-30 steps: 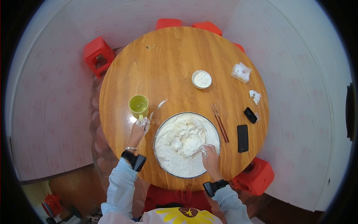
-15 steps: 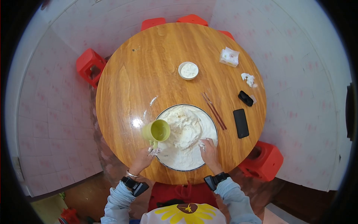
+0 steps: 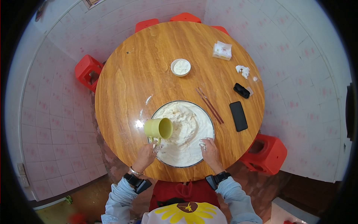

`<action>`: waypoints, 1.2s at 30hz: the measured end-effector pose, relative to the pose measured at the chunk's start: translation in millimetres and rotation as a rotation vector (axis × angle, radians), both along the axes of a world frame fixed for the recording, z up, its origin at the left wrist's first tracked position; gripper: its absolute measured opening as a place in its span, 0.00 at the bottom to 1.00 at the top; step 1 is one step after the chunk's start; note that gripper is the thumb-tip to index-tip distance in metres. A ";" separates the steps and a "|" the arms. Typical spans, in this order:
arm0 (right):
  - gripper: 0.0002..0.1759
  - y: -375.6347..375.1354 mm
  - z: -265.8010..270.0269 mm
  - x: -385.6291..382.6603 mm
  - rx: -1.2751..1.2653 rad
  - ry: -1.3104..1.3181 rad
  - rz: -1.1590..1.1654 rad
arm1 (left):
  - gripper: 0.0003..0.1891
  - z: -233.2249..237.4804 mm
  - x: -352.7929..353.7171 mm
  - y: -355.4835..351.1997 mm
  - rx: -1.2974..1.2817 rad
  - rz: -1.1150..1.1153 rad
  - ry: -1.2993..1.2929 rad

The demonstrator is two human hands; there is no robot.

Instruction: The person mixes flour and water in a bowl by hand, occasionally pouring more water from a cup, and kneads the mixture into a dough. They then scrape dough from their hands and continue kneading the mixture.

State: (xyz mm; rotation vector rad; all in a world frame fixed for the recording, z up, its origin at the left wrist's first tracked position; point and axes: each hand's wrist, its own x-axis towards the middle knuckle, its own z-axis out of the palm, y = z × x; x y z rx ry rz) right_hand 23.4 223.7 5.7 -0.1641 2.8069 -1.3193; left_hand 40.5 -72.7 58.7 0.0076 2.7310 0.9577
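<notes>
Hands low in the frame, both at the near edge of a round wooden surface (image 3: 149, 56).

Left hand (image 3: 146, 154): grip clamped on the handle of a green mug (image 3: 158, 128). Mug is tipped on its side, mouth facing right, held over the left rim of the bowl (image 3: 181, 101). Whether anything is leaving the mug cannot be told. Fingers are smeared white.

Right hand (image 3: 209, 149): grip apart, clamped on nothing; fingers lie on the dough (image 3: 186, 123) just inside the bowl's lower right rim, caked white at the tips.

Bowl: wide, metal-rimmed, lower centre of the surface, nearly filled with a rough white mass of dough.

Around it:
- chopsticks (image 3: 210, 105), dark pair, lying slantwise just right of the bowl
- black phone (image 3: 238, 116), face down or screen dark, right of the chopsticks
- small black object (image 3: 241, 90) above the phone, too small to identify
- crumpled tissue (image 3: 242, 70) and tissue packet (image 3: 222, 50), upper right
- small white dish (image 3: 181, 67), upper centre, well apart from the bowl

White smears mark the wood left of the bowl. Red stools (image 3: 87, 71) ring the surface on a pale tiled floor. Both wrists carry a dark strapped device (image 3: 138, 183).
</notes>
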 end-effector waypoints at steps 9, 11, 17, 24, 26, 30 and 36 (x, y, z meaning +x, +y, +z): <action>0.16 1.7 -4.8 3.1 0.000 -0.008 0.004 | 0.14 17.5 -6.9 7.0 -0.105 -0.027 0.042; 0.15 2.2 -3.7 3.9 -0.016 -0.021 0.009 | 0.14 19.6 -7.5 8.9 -0.122 -0.023 0.037; 0.15 3.3 -3.7 5.1 -0.008 -0.054 0.023 | 0.14 24.5 -9.4 12.0 -0.171 0.016 0.038; 0.16 1.1 -2.8 4.8 0.011 -0.029 0.040 | 0.15 -6.8 -7.4 -5.6 -0.105 0.023 0.080; 0.17 -1.6 -2.1 6.0 -0.003 -0.036 0.056 | 0.14 -24.8 -7.0 -16.5 0.335 0.138 -0.034; 0.17 -6.1 -5.0 7.7 -0.005 -0.035 0.074 | 0.12 -8.1 -17.3 -21.5 0.667 0.332 -0.200; 0.17 -7.9 0.0 3.7 0.032 -0.058 0.091 | 0.15 -37.7 -47.2 -58.6 0.801 0.659 -0.166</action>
